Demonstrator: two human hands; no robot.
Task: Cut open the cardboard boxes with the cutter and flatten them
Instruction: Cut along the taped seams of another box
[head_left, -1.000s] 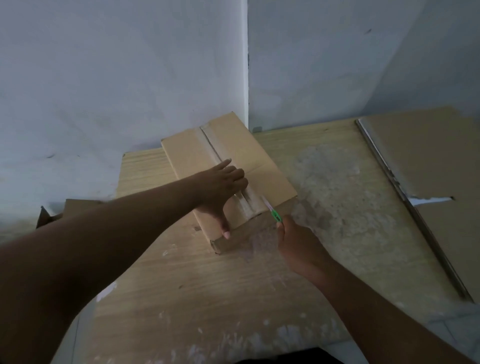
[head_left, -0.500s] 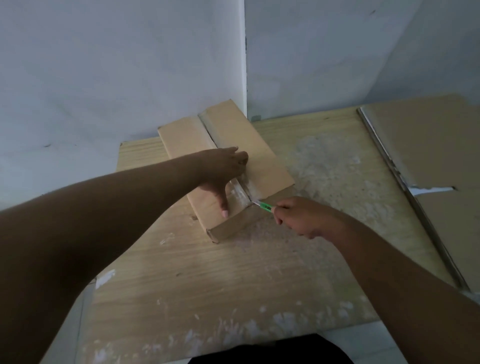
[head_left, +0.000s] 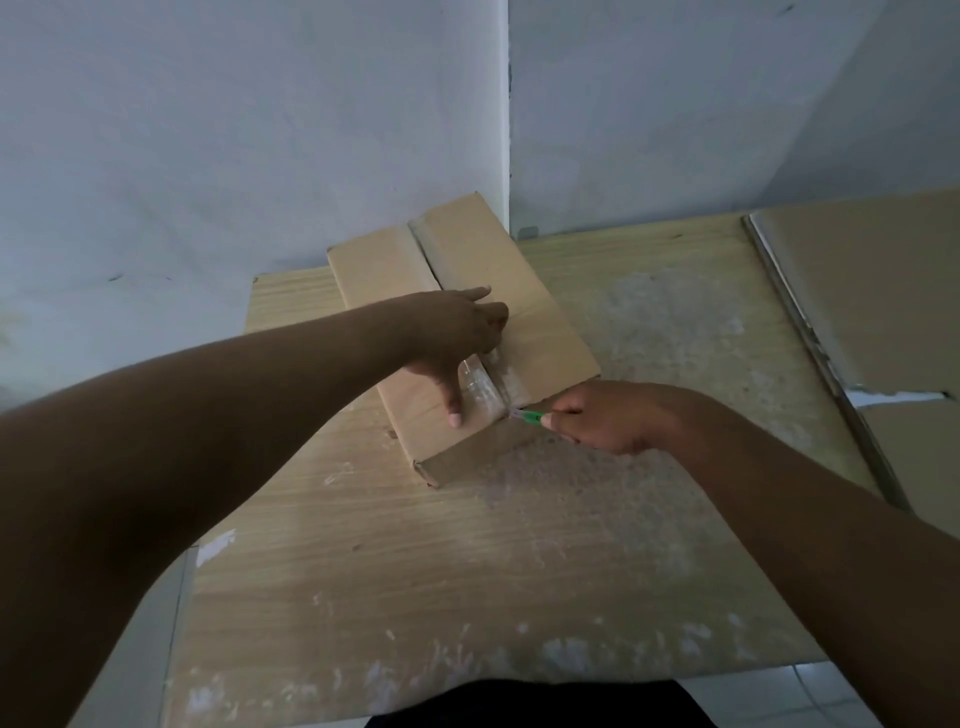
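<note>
A shallow brown cardboard box lies on the wooden table, its two top flaps joined by clear tape along the middle seam. My left hand presses flat on the box top, thumb pointing down beside the tape. My right hand grips a green cutter. The blade tip touches the near end of the taped seam at the box's front edge.
A stack of flattened cardboard sheets covers the table's right side. White walls meet in a corner just behind the box. The table's front edge runs close to my body, with tiled floor at the lower right.
My right hand lowered the cutter from a raised, upward-pointing angle to nearly level, bringing the blade to the front end of the tape seam. My left hand stays pressed on the box.
</note>
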